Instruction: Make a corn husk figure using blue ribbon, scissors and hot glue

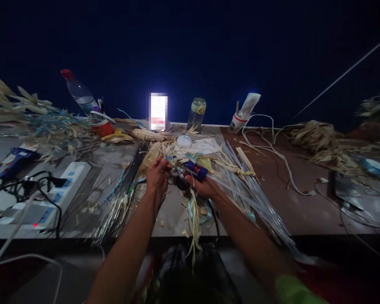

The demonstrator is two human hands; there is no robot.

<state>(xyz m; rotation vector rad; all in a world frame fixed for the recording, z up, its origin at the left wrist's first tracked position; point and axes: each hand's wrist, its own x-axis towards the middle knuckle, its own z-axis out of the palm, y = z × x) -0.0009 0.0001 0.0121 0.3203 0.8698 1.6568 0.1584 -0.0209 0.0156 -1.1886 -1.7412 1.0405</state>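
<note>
My left hand (158, 173) is closed in a pinch at the middle of the table, on a pale dried husk piece near the tip of a blue tool. Wrapped round the blue and orange glue gun (195, 170) is my right hand (200, 184), a little to the right. Pale husk strips (194, 219) hang below the right hand over the table's front edge. A round white lid (184, 141) and a white paper (205, 146) lie just beyond the hands.
Clear glue sticks (259, 198) lie right, thin wires (115, 211) left. A white power strip (65, 185) and another blue glue gun (17, 161) are far left. Behind stand a tilted bottle (80, 93), a jar (196, 113) and a cup (238, 123). Husks (316, 135) lie right.
</note>
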